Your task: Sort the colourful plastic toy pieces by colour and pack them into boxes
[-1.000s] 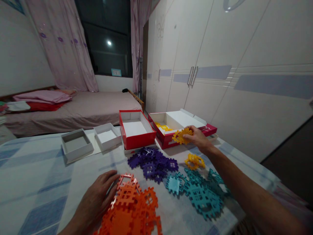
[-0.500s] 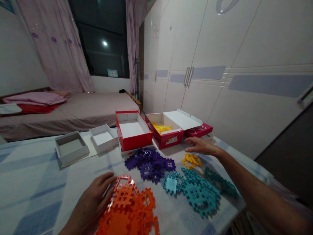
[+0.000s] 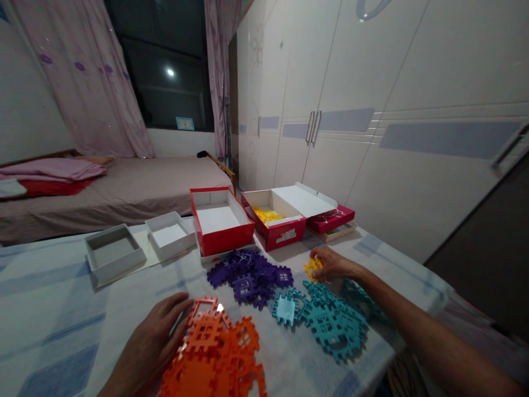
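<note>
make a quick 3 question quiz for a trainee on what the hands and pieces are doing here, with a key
1. Multiple choice: what colour are the pieces at the fingertips of the right hand?
a) teal
b) yellow
c) purple

2. True or false: the left hand is holding up a box lid.

3. Short answer: what colour is the pile just in front of the bright red box?

Key:
1. b
2. False; the left hand lies beside the orange pieces.
3. Purple
</note>
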`<action>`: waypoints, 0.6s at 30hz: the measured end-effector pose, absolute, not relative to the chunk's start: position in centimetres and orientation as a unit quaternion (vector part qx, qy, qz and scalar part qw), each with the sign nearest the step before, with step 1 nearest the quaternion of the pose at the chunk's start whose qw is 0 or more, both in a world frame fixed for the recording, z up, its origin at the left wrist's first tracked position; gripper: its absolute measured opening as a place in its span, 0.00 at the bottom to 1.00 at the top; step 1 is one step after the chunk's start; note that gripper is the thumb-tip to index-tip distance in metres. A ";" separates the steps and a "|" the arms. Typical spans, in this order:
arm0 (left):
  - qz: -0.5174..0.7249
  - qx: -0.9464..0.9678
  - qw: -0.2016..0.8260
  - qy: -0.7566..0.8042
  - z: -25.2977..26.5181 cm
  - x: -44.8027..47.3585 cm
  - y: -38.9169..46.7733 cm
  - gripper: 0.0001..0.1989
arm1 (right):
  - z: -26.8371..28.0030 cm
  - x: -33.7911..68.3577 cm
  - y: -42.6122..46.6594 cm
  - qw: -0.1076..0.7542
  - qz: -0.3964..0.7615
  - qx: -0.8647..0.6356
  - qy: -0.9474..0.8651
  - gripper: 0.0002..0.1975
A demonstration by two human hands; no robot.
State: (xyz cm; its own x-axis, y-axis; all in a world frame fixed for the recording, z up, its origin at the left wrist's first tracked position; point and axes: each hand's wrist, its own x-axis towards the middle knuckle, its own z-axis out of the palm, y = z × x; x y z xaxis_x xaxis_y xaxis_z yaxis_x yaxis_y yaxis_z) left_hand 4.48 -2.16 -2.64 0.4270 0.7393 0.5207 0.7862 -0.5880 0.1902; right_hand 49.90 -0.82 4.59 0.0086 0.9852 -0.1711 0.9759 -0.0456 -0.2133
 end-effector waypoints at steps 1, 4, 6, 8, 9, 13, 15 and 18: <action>-0.287 -0.843 0.037 -0.453 -2.6 4.5 -2.2 0.18 | 4.6 49.7 -1.0 0.029 0.135 -0.711 -0.690 0.24; -0.285 -0.843 0.028 -0.455 -2.5 4.6 -2.3 0.18 | 4.7 49.0 -1.4 0.050 0.132 -0.723 -0.676 0.20; -0.286 -0.843 0.027 -0.455 -2.5 4.6 -2.3 0.18 | 4.7 48.5 -1.6 0.053 0.134 -0.730 -0.668 0.18; -0.288 -0.842 0.027 -0.456 -2.6 4.7 -2.3 0.18 | 4.8 48.0 -1.8 0.058 0.138 -0.736 -0.660 0.18; -0.287 -0.842 0.027 -0.457 -2.6 4.7 -2.3 0.18 | 4.8 47.9 -1.9 0.063 0.141 -0.738 -0.657 0.18; -0.279 -0.844 0.024 -0.457 -2.5 4.7 -2.3 0.18 | 4.5 47.5 -2.0 0.098 0.149 -0.742 -0.646 0.20; -0.278 -0.845 0.024 -0.456 -2.5 4.7 -2.4 0.18 | 4.0 47.5 -2.0 0.123 0.145 -0.742 -0.642 0.20; -0.284 -0.844 0.026 -0.454 -2.4 4.7 -2.4 0.17 | 3.8 47.7 -1.9 0.177 0.154 -0.740 -0.630 0.19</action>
